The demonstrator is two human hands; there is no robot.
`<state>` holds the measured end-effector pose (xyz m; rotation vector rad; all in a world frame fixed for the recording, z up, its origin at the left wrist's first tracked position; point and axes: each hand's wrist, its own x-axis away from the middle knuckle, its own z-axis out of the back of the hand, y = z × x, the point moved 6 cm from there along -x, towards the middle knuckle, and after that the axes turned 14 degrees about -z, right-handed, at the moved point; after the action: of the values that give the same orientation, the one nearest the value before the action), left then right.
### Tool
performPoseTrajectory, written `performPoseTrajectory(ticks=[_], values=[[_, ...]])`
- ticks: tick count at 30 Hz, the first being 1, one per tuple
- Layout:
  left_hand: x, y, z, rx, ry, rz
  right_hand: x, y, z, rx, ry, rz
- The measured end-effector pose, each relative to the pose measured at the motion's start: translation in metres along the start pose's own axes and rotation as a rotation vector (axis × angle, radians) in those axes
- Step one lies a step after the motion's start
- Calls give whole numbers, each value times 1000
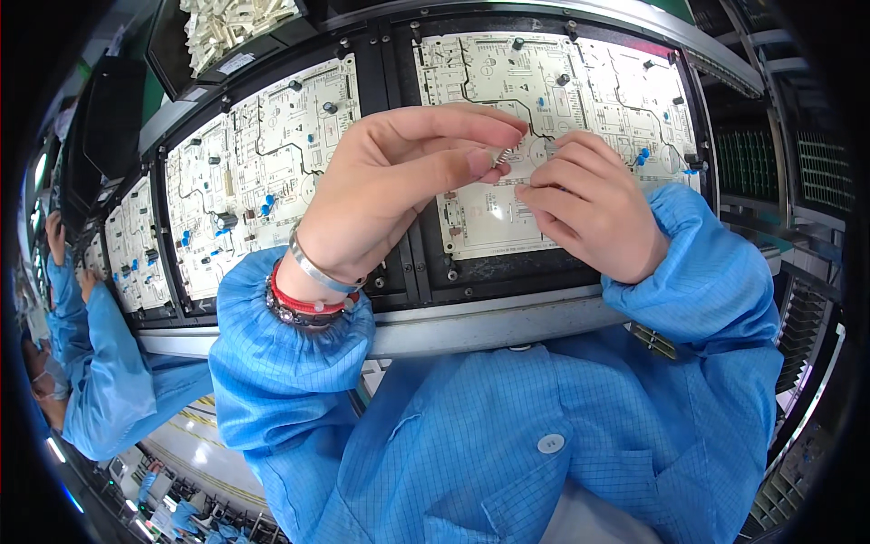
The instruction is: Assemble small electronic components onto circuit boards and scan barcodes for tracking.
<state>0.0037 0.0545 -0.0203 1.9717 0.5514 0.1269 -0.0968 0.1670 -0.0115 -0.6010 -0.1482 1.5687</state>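
Between thumb and fingers my left hand [399, 168] pinches a small pin connector [501, 158] with a row of metal pins, pale at one end. To the right of it, my right hand [598, 204] is closed, with fingers curled and thumb and fingertips together. Whatever its fingertips hold, if anything, is too small to make out. Both hands hover over a white circuit board [498, 222] set in a black frame [412, 218]. Black and blue capacitors stand on this board, and my hands hide part of its middle.
More white circuit boards [258, 118] in black frames line the rail [498, 322] to the left. A black bin of white connectors [231, 32] stands at the back left. Racks [797, 335] rise on the right. At far left a co-worker in a blue sleeve [113, 363] reaches over the boards.
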Motion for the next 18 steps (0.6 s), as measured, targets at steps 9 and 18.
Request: performPoseTrajectory(ticks=[9,18], values=[[-7,16,-12,-181,47,-80,8,-8,3,223,133,122],[-55,4,-45,-645,45,-142,56,-42,24,-196,19,683]])
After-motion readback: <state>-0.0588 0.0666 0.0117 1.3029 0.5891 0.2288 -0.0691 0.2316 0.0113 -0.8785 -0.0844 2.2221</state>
